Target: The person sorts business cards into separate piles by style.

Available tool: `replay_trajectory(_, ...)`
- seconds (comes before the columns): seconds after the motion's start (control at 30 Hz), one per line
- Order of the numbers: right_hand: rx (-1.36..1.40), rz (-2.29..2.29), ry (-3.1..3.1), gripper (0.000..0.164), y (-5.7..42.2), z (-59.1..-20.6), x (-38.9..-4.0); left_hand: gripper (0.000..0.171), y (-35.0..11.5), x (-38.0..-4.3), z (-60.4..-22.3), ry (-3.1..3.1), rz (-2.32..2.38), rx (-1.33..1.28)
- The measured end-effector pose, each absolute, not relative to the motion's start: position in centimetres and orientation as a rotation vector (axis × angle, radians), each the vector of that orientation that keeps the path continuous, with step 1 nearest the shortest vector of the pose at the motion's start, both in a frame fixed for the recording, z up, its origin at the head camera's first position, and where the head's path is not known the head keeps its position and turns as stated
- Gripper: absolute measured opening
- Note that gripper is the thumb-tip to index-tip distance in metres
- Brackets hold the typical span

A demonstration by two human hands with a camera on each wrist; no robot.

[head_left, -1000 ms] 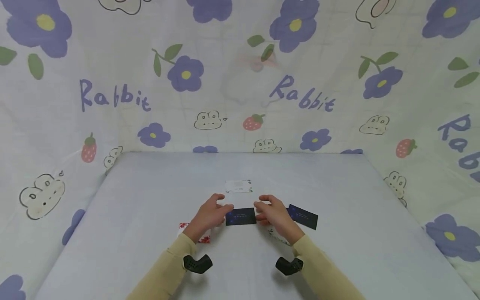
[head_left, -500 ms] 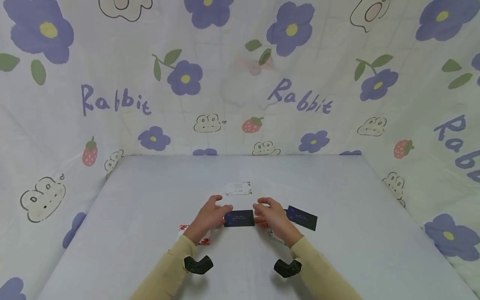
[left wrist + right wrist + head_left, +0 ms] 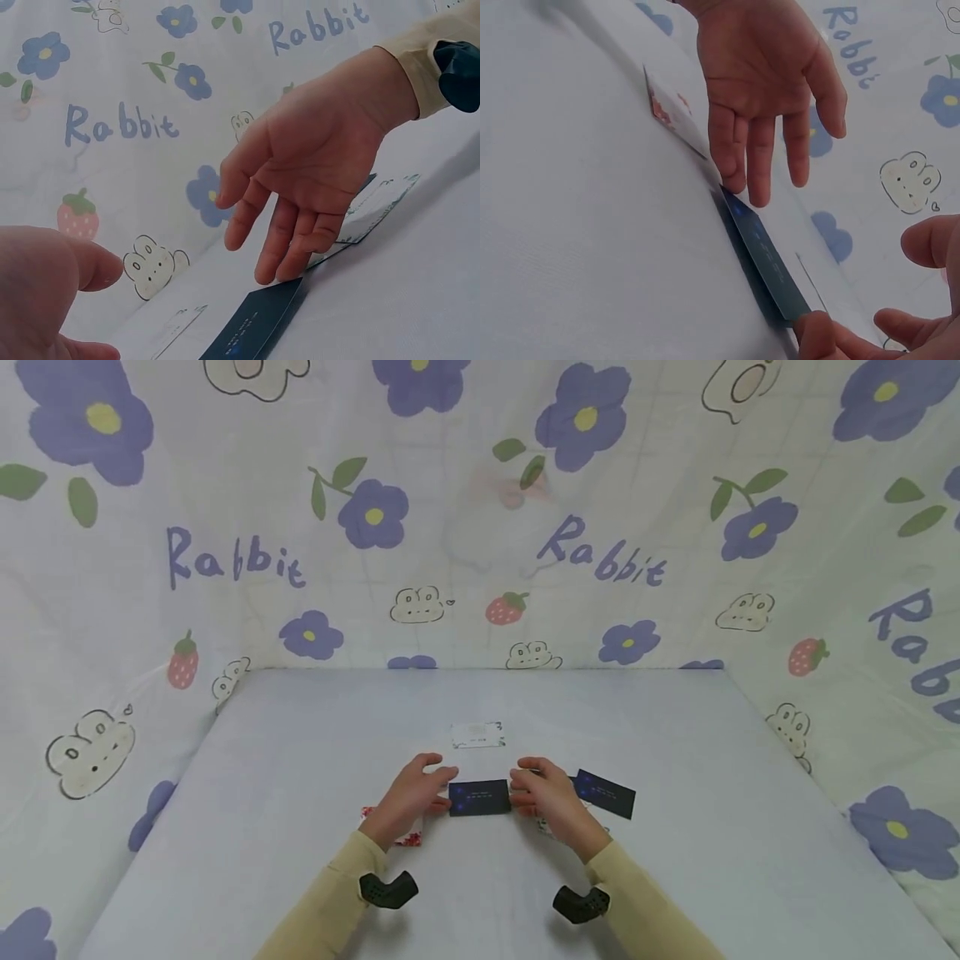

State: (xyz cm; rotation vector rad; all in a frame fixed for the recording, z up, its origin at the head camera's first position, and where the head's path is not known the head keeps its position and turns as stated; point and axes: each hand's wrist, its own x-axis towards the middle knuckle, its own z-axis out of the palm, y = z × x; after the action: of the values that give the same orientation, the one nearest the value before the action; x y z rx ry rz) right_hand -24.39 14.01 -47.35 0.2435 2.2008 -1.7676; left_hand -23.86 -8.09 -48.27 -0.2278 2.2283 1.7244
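Observation:
A dark blue card with small print lies between my two hands, and in the right wrist view a darker band shows along its near side. My left hand is by the card's left end, fingers loosely spread; in the right wrist view its fingertips are close to the corner, contact unclear. At the right end, fingers of my right hand touch the card or come very near it, relaxed rather than gripping. Partly under my left wrist is a white card with red flowers. Beneath my right hand shows a white card with green leaves.
Farther back lies a white card with a leafy border. To the right, another dark blue card lies at a slant, over the leafy card's edge. A patterned cloth encloses the white table at back and sides.
My left hand has drawn back slightly to the left, its thumb now off the card's corner. My right hand stays at the right end. The cards lie nearly as before.

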Motion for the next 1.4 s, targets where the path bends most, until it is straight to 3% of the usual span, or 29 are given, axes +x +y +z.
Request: replay_trajectory(1.4,0.204,-1.693,2.247,0.045,13.7,-47.3,-20.3,0.061,-8.0,-20.2,-48.3,2.310,1.633,-0.229)
